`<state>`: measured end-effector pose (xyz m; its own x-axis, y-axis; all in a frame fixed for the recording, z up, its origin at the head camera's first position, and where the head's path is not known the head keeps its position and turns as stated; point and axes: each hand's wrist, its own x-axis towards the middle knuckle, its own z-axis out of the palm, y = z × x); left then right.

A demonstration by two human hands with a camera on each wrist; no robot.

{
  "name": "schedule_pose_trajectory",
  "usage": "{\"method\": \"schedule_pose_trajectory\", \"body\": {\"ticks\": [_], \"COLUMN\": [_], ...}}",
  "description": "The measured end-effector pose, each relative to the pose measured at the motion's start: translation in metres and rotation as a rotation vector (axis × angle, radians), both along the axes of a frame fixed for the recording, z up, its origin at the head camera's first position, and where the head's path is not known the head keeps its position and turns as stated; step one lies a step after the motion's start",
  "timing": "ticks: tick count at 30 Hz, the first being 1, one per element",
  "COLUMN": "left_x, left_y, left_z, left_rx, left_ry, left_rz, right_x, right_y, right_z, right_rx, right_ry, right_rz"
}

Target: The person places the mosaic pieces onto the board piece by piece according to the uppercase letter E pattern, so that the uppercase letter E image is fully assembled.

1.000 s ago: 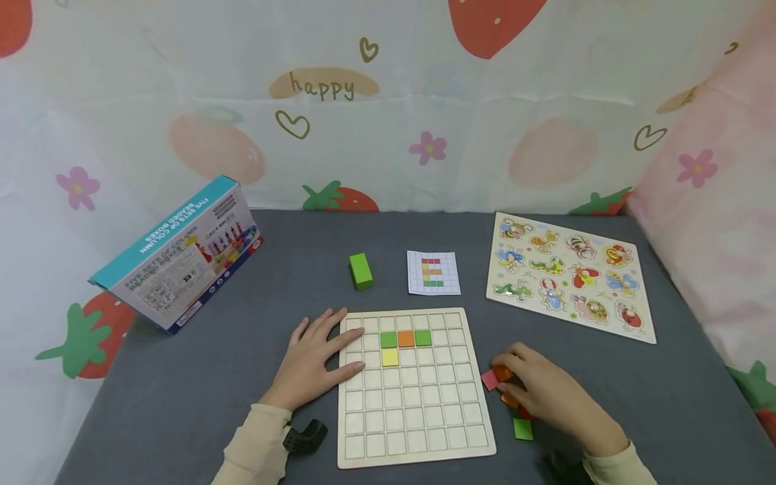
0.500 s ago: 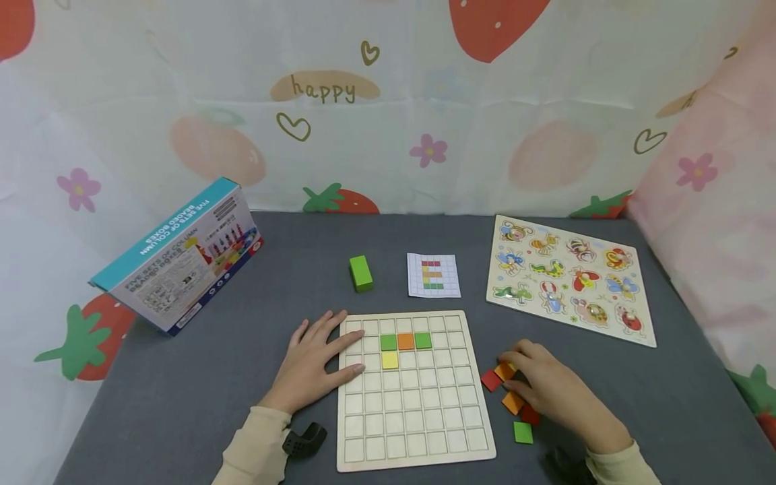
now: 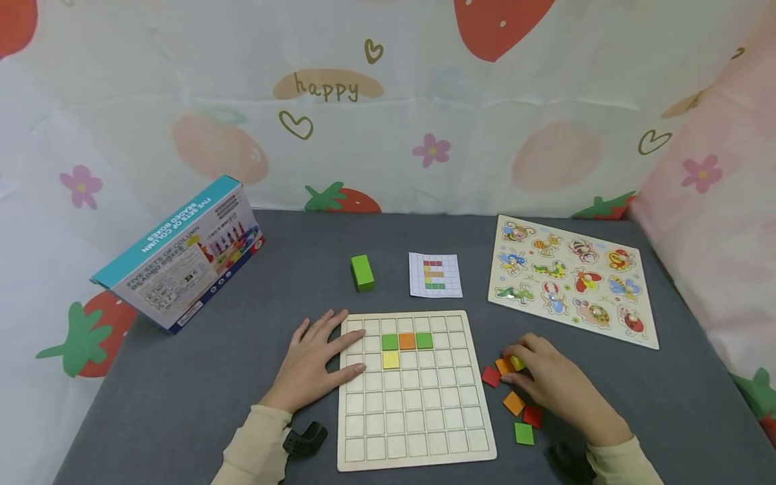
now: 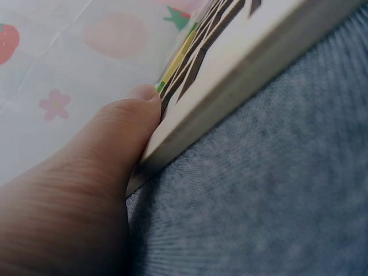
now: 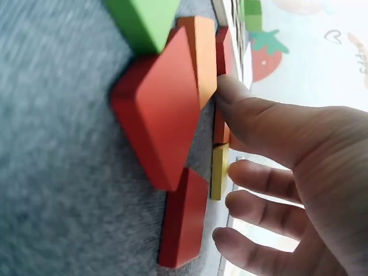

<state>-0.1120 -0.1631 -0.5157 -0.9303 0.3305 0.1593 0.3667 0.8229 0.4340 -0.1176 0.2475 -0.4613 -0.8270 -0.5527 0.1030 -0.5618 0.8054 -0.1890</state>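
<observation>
Four tiles sit in cells of the grid board [image 3: 417,423]: a green tile [image 3: 389,343], an orange tile [image 3: 407,341] and a second green tile [image 3: 424,341] side by side in the second row from its far edge, and a yellow tile [image 3: 391,360] next to the first green one, toward the person. At the left edge of the grid board, the left hand [image 3: 309,370] lies with its fingers spread, thumb and one finger over the outer cells; probably it steadies the board. To the right of the grid board, the right hand [image 3: 553,378] is at the loose pieces. Its thumb and a finger bend toward a loose orange tile [image 3: 503,366] and a loose yellow tile [image 3: 517,363]; whether they pinch one, the pictures do not let one tell. A red tile [image 3: 491,376] lies just beside that same edge.

Beyond the far edge of the grid board lies a pattern card [image 3: 436,275] with a figure like an E. The step in hand is, it seems, the choosing of one more tile for such a figure, although the card's top row is red. The next move would call for a sure pinch on a single tile, then a flat lowering into the cell nearer the person than the yellow one.
</observation>
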Motion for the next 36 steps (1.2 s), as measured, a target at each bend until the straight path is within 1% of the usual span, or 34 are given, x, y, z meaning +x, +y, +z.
{"method": "schedule_pose_trajectory", "body": {"ticks": [7,13,15,18,22,26,32,36], "left_x": [0.000,0.000,0.000,0.000,0.001,0.000,0.001,0.001], "left_y": [0.000,0.001,0.001,0.001,0.000,0.000,-0.001,-0.001], "left_z": [0.000,-0.001,0.000,0.000,0.001,0.001,0.001,0.001], "left_rx": [0.003,0.014,0.017,0.026,0.033,0.027,0.026,0.032], "left_ry": [0.003,0.012,0.012,0.031,0.059,0.055,0.021,0.032], "left_rz": [-0.003,-0.006,-0.007,-0.011,-0.008,-0.007,-0.007,-0.016], "right_x": [-0.005,-0.010,-0.012,-0.015,-0.018,-0.020,-0.024,-0.025], "right_y": [0.002,0.001,-0.001,-0.004,-0.012,-0.025,-0.048,-0.061], "right_z": [-0.001,0.001,0.001,0.002,0.006,0.012,0.018,0.020], "right_rx": [-0.022,0.002,0.002,-0.004,-0.027,-0.059,-0.078,-0.089], "right_ry": [0.027,0.031,0.048,0.087,0.098,0.085,0.108,0.117], "right_rz": [0.064,0.075,0.085,0.105,0.121,0.138,0.219,0.268]}}
